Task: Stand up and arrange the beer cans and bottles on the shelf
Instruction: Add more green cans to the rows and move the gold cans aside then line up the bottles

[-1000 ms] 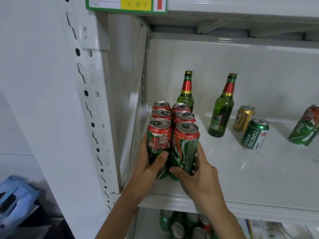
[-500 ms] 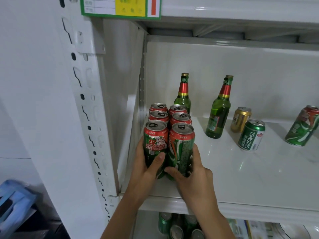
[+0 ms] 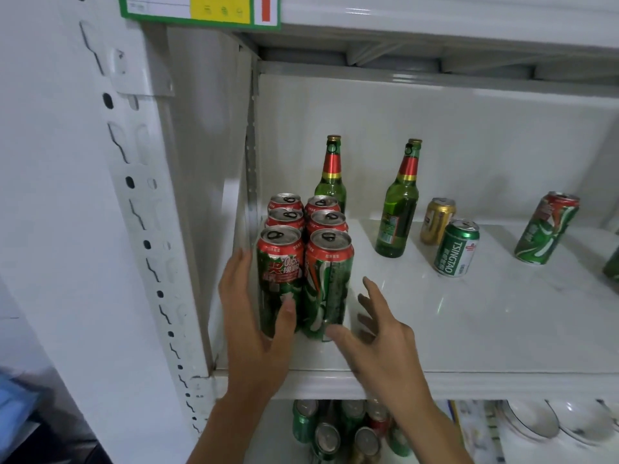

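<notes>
We note a block of six red-and-green cans (image 3: pixel 306 256) standing upright in two columns of three at the left end of the white shelf (image 3: pixel 469 329), hard against the side panel. The front left can (image 3: pixel 280 279) and front right can (image 3: pixel 327 286) touch each other. Our left hand (image 3: pixel 258 326) lies flat along the outer side of the front left can, fingers straight, thumb laid across its lower front. Our right hand (image 3: pixel 375 333) is spread just right of the front right can, fingers apart; the thumb tip sits at the base of that can, though we cannot tell if it touches. Neither hand is wrapped around anything.

Behind the block, touching or nearly so, stands a green bottle (image 3: pixel 331 175) with red neck foil. Right of the block, well apart, a second green bottle (image 3: pixel 398 209) stands upright. Further right of the block: a gold can (image 3: pixel 437 221), and just in front of it a green Tsingtao can (image 3: pixel 456 248). Far right of the block, another red-and-green can (image 3: pixel 546 229) stands alone; it looks tilted in this wide lens.

Above the block, a green-edged price tag (image 3: pixel 201 10) on the upper shelf rim. Below the block, more cans (image 3: pixel 338 430) on the lower level, and white bowls (image 3: pixel 552 423) to their right.
</notes>
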A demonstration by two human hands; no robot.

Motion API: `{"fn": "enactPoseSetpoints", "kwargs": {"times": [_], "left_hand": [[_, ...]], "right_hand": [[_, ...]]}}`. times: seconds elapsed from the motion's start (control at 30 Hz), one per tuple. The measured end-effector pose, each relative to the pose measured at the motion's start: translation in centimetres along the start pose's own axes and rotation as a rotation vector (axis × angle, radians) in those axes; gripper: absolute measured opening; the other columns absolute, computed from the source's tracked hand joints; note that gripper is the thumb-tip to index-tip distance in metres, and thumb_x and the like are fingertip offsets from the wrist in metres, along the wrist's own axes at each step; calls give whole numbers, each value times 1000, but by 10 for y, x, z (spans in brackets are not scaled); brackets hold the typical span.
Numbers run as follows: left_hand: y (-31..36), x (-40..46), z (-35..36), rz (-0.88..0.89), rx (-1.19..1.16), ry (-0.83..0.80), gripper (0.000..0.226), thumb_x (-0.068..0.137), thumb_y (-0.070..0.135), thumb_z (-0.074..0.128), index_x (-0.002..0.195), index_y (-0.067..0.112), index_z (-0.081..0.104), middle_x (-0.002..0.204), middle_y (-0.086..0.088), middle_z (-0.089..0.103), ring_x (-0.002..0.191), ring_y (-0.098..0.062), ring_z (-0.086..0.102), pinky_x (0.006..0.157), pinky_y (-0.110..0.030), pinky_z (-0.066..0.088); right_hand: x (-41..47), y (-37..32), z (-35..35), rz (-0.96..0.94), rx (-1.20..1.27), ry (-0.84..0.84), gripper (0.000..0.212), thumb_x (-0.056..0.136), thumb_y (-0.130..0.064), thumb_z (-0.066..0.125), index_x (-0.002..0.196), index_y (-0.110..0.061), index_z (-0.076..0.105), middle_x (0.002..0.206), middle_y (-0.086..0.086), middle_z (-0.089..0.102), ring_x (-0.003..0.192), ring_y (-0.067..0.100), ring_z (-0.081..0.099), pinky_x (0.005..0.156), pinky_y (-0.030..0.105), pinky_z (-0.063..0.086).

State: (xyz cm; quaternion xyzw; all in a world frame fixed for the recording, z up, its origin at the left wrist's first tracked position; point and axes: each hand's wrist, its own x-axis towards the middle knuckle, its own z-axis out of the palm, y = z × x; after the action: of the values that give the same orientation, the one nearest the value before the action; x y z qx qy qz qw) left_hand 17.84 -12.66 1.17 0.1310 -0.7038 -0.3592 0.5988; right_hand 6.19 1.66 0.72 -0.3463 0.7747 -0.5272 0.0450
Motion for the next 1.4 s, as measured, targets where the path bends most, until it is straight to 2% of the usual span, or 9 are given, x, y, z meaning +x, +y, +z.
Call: {"fn": "enactPoseSetpoints", "kwargs": {"times": [0.1, 0.2, 0.37, 0.57, 0.87, 1.03, 1.13, 1.3, 1.4], "left_hand": [[18, -2, 5, 345, 71, 85, 43, 90, 19, 57, 129, 3, 59, 136, -28, 56, 137, -18, 49, 113, -29, 39], [47, 2, 30, 416, 20, -68, 30, 95, 27, 55, 112, 5, 67, 127, -25, 60, 130, -22, 52, 109, -32, 39], [96, -1, 101, 323, -72, -517, 49, 105, 52, 43, 137, 22, 63, 157, -1, 43, 150, -13, 37, 118, -20, 25], [141, -29, 207, 223, -158, -654, 57, 98, 62, 44, 154, 47, 41, 165, 25, 25, 156, -5, 25, 121, -35, 26], [171, -52, 326, 217, -135, -683, 66, 93, 63, 46, 156, 44, 38, 164, 21, 27, 151, 5, 23, 119, -28, 22], [163, -45, 370, 206, -128, -694, 67, 94, 65, 44, 156, 42, 34, 166, 18, 24, 154, -1, 23, 120, -30, 21], [156, -39, 395, 173, -142, -687, 66, 94, 67, 44, 156, 44, 33, 165, 21, 23, 153, 2, 22, 120, -30, 22], [150, -29, 433, 100, -159, -679, 68, 92, 69, 46, 155, 52, 27, 166, 20, 22, 155, 2, 19, 119, -25, 19], [148, -23, 455, 86, -139, -689, 70, 94, 65, 49, 158, 49, 27, 166, 20, 20, 153, 6, 18, 115, -15, 18]], "right_hand": [[-12, 11, -49, -9, -167, 108, 98, 69, -88, 59, 153, -39, 45, 149, -16, 55, 141, 10, 49, 111, 25, 41], [-22, 20, -105, -78, -367, 258, 70, 78, -76, 58, 133, -34, 67, 144, -21, 52, 150, 13, 38, 120, 35, 35], [-49, 35, -204, -24, -606, 439, 71, 82, -66, 64, 140, -25, 62, 157, -1, 50, 152, 24, 31, 121, 47, 33], [-94, 51, -311, 38, -725, 545, 93, 77, -77, 60, 156, -32, 41, 168, -6, 30, 159, 22, 14, 125, 54, 24], [-99, 77, -407, 24, -704, 511, 92, 79, -78, 61, 157, -36, 35, 156, -26, 28, 157, 10, 12, 126, 35, 19], [-71, 104, -441, 43, -628, 495, 101, 77, -80, 59, 161, -35, 26, 164, -18, 30, 157, 11, 13, 125, 38, 23], [-46, 120, -456, 25, -594, 501, 99, 77, -78, 61, 159, -32, 32, 160, -15, 36, 153, 11, 23, 123, 39, 27], [-2, 138, -476, -75, -622, 474, 87, 77, -76, 57, 149, -28, 49, 136, -24, 44, 131, -5, 28, 110, 22, 23], [23, 145, -493, -81, -616, 456, 85, 76, -76, 55, 144, -24, 55, 135, -18, 51, 130, -3, 33, 111, 25, 27]]}}
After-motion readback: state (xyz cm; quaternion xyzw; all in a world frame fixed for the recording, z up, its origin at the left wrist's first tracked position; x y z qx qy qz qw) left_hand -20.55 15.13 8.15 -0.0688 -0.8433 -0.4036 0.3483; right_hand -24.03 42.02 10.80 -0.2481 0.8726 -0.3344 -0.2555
